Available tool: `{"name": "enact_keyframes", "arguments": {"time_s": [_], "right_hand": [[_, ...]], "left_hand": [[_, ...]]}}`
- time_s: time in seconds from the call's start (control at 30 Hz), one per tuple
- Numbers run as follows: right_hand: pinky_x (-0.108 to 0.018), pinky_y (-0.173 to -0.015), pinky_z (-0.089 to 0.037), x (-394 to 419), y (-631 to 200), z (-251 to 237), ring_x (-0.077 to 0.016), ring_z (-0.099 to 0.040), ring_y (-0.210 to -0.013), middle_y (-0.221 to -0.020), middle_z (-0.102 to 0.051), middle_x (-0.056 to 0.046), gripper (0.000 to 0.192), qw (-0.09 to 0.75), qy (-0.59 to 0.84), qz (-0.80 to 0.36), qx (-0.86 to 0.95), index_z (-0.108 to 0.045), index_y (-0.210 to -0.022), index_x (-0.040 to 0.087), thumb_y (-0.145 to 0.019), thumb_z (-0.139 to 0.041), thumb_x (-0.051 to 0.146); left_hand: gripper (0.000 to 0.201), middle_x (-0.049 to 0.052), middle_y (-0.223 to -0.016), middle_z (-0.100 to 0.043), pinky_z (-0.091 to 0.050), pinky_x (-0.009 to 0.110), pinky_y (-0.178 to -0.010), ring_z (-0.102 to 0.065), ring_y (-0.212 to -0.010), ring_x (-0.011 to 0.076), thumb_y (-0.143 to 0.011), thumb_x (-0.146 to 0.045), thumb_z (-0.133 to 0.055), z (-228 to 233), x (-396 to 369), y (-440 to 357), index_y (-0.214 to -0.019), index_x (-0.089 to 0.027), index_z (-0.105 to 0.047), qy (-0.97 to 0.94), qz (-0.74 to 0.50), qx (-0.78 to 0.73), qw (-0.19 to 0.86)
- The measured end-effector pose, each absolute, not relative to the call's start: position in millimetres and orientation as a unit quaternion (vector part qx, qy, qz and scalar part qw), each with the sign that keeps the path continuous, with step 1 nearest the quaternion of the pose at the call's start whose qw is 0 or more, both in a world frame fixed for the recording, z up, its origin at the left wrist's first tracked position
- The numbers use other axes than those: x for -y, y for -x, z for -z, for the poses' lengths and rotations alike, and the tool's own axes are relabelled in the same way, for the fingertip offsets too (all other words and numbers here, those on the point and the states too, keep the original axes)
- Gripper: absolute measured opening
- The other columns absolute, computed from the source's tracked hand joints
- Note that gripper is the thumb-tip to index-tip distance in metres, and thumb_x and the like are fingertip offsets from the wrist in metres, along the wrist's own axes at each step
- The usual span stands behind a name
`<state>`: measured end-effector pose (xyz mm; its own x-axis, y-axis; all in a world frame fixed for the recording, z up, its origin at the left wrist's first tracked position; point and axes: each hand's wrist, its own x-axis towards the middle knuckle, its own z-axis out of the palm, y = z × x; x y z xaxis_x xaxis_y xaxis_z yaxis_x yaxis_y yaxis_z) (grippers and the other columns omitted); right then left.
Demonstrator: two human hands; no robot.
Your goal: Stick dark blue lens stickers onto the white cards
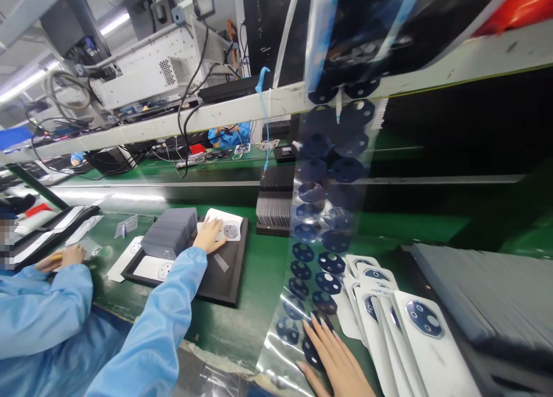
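flat on the lower end of a long clear plastic film strip printed with rows of dark blue round camera-ring stickers [322, 212], the left hand [339, 362], fingers spread open and straight, gripping nothing, palm pressed down. film running up and away from the fingertips, its far end lifted toward the white shelf rail [242, 106]. just right of that hand, touching the film's edge, a fanned row of white phone back covers with dark blue camera rings [415, 333]. farther right, a stack of grey flat trays [488, 293]. right hand not visible, state impossible to tell. well left of the hand, across the green counter [254, 270], a co-worker in a light blue sleeve [168, 305], hand [209, 235] resting on a white cover in a black tray [224, 282].
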<state>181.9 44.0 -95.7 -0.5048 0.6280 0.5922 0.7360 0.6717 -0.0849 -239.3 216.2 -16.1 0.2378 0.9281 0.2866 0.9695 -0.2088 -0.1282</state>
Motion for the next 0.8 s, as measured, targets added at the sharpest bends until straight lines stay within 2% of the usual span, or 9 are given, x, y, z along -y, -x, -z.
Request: {"name": "enact_keyframes", "arguments": {"time_s": [0.17, 0.37, 0.6, 0.8], "right_hand": [[-0.042, -0.085, -0.056, -45.3, -182.8, 94.8, -0.0298, -0.069, -0.112, -0.136, -0.064, -0.011, 0.073, 0.299, 0.389, 0.099, 0.866, -0.009, -0.161, 0.014, -0.102, -0.035, 0.049], [-0.040, -0.081, -0.058, -47.6, -182.2, 89.4, -0.0280, -0.071, -0.108, -0.129, -0.069, -0.010, 0.072, 0.300, 0.379, 0.123, 0.867, -0.007, -0.161, 0.012, -0.103, -0.029, 0.048], [-0.040, -0.083, -0.059, -43.0, -180.9, 85.2, -0.0281, -0.069, -0.114, -0.133, -0.066, -0.011, 0.073, 0.273, 0.394, 0.136, 0.867, -0.005, -0.160, 0.011, -0.103, -0.030, 0.048], [-0.040, -0.088, -0.056, -40.8, -180.6, 91.9, -0.0278, -0.066, -0.119, -0.140, -0.061, -0.010, 0.073, 0.271, 0.406, 0.113, 0.866, -0.007, -0.161, 0.015, -0.102, -0.033, 0.049]], "left_hand": [[0.045, 0.013, -0.131, -0.061, -0.037, 0.058, -0.111, -0.055, -0.125, 0.0311, -0.092, -0.041, -0.064, 11.1, -214.9, 236.2, -0.130, -0.017, -0.057, 0.776, 0.084, 0.605, 0.159], [0.046, 0.014, -0.130, -0.061, -0.040, 0.056, -0.108, -0.055, -0.124, 0.0317, -0.091, -0.041, -0.064, 10.6, -201.0, 232.9, -0.128, -0.015, -0.057, 0.777, 0.086, 0.597, 0.180], [0.048, 0.022, -0.123, -0.062, -0.046, 0.053, -0.106, -0.057, -0.119, 0.0360, -0.088, -0.040, -0.062, 18.1, -178.1, 233.2, -0.125, -0.009, -0.058, 0.767, 0.119, 0.602, 0.187], [0.042, 0.012, -0.125, -0.061, -0.049, 0.053, -0.100, -0.059, -0.117, 0.0304, -0.090, -0.039, -0.066, 27.2, -176.3, 238.4, -0.124, -0.015, -0.058, 0.768, 0.119, 0.607, 0.167]]}}
